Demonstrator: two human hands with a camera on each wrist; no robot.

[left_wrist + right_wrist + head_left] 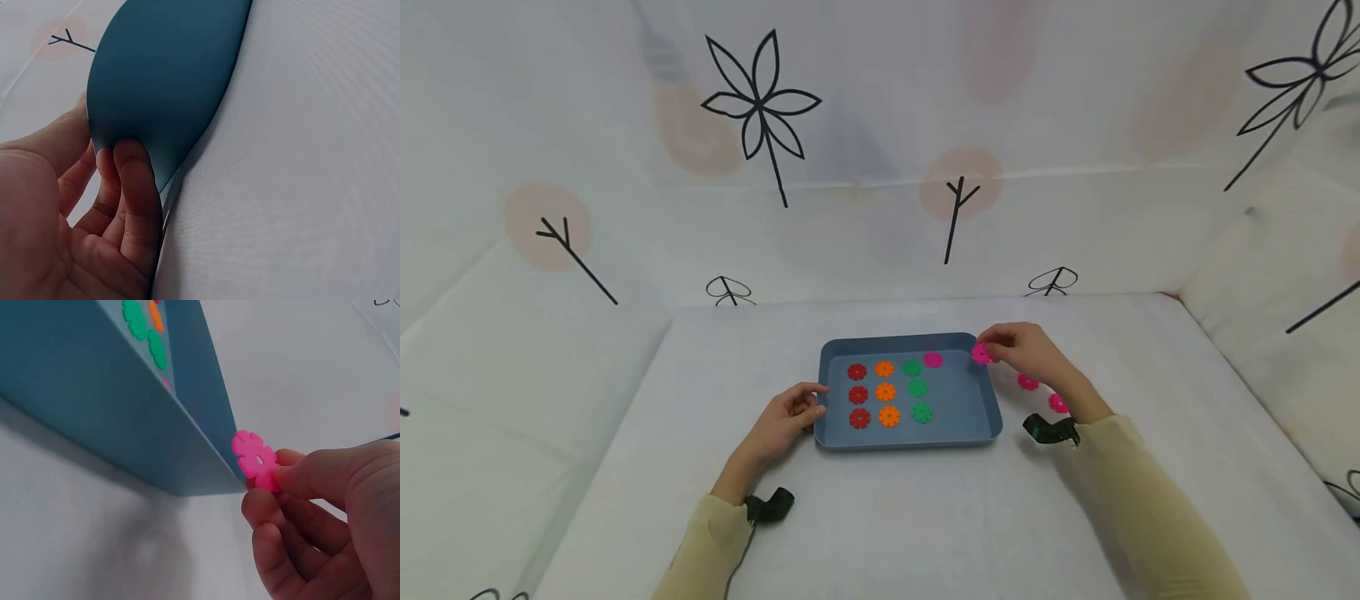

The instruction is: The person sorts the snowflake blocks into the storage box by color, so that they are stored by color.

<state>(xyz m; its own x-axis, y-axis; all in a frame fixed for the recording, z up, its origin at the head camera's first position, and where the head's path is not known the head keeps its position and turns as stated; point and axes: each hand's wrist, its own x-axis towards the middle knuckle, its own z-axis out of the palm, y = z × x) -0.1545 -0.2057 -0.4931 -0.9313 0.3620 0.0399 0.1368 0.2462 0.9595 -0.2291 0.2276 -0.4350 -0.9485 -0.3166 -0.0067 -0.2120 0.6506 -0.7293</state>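
Note:
A blue-grey tray (955, 417) holds flower-shaped plastic discs in columns: red discs (858, 395), orange discs (885, 392), green discs (917, 388) and one pink disc (933, 360) at the top. My left hand (786, 421) grips the tray's left side; in the left wrist view its bent fingers (134, 175) lie against the tray's outer wall (162, 69). Near the far right corner, my right hand (1026, 350) pinches another pink flower disc (253, 456) between thumb and fingers, held up beside the rim.
Two more pink discs, an upper one (1027, 382) and a lower one (1058, 403), lie on the white tabletop (895, 525) right of the tray, by the right forearm. A patterned white cloth (865, 242) rises behind the table and at both sides. Each wrist wears a dark camera (769, 506).

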